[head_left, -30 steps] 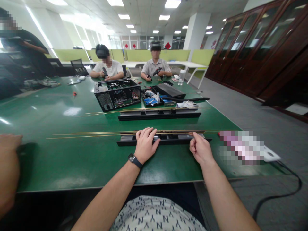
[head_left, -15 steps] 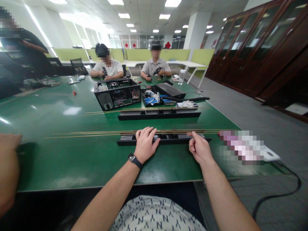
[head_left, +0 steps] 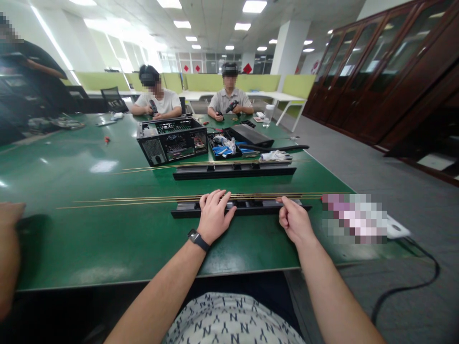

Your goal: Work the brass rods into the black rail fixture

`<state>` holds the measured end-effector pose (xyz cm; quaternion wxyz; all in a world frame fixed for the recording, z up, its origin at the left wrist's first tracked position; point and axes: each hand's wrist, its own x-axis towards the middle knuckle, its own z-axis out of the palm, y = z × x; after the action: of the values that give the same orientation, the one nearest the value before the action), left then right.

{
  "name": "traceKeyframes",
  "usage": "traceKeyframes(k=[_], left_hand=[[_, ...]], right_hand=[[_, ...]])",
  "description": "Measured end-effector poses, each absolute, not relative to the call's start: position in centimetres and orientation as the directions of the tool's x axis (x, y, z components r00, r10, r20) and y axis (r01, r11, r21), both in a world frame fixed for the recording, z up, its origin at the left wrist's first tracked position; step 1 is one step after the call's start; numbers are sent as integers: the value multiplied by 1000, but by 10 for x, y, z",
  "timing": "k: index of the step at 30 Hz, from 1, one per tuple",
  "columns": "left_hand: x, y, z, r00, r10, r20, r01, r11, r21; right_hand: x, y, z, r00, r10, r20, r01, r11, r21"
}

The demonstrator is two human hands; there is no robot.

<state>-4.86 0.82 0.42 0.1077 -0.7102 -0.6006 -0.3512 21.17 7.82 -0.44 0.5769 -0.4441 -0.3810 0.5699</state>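
Observation:
Several thin brass-coloured rods (head_left: 143,199) lie lengthwise along a black rail-shaped holder (head_left: 258,210) on the green table. My left hand (head_left: 215,208), with a watch at its wrist, rests over the rods and the holder's left half, fingers outstretched and thumb apart. Near the holder's right end, my right hand (head_left: 296,220) has its fingers curled and its index fingertip and thumb at the nearest rod, seemingly pinching it. Past the holder's left end, the rods stick out far over the table.
A second black holder (head_left: 234,173) with rods lies behind. Further back are an open computer case (head_left: 172,141), a tray of gloves (head_left: 224,145) and a white glove (head_left: 276,156). A power strip (head_left: 398,227) sits at right. Another person's arm (head_left: 9,253) enters from the left; two people sit opposite.
The nearest rod's left end has slid a little further left, and my right hand has shifted slightly left with it. My left hand stays over the rods. The whole view has drifted slightly.

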Motion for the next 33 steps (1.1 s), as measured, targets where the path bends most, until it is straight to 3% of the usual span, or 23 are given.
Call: traceKeyframes(k=[33], left_hand=[[-49, 8, 2, 29, 773, 634, 928, -256, 270]], right_hand=[[212, 77, -4, 59, 996, -72, -311, -50, -949]])
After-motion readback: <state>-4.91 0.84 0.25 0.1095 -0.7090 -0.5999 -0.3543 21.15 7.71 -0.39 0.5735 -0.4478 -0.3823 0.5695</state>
